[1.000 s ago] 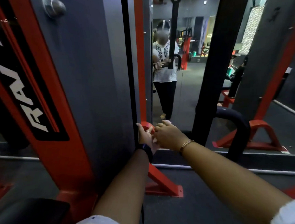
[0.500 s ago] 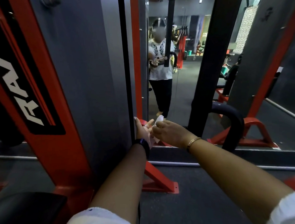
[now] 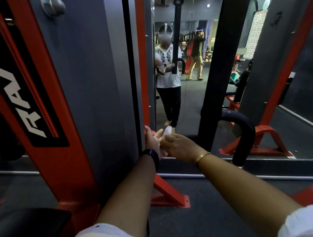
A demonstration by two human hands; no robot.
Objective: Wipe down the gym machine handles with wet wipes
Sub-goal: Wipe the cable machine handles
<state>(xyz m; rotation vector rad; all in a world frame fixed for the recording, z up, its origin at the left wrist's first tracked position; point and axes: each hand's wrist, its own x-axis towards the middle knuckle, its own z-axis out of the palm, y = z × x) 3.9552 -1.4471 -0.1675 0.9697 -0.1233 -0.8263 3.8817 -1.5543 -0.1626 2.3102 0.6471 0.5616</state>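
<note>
A white wet wipe [image 3: 167, 131] sits between my two hands at the centre of the view. My right hand [image 3: 178, 145] pinches it with curled fingers. My left hand [image 3: 153, 140], fingers straight and pointing up, has its palm against the wipe; a dark watch is on that wrist. Both hands hover beside the red and grey machine upright [image 3: 85, 79]. A black padded curved handle [image 3: 245, 134] stands to the right of my hands, untouched. How much of the wipe lies behind my hands is hidden.
A wall mirror [image 3: 187, 94] ahead reflects me and another person walking. A black upright post [image 3: 220, 67] stands between my hands and the curved handle. Red machine feet [image 3: 168, 194] rest on the dark floor. A black pad [image 3: 27, 222] is at bottom left.
The white wipe has come up into view between my hands as my right hand drew it along my left palm. The camera has shifted slightly; another person now appears in the mirror.
</note>
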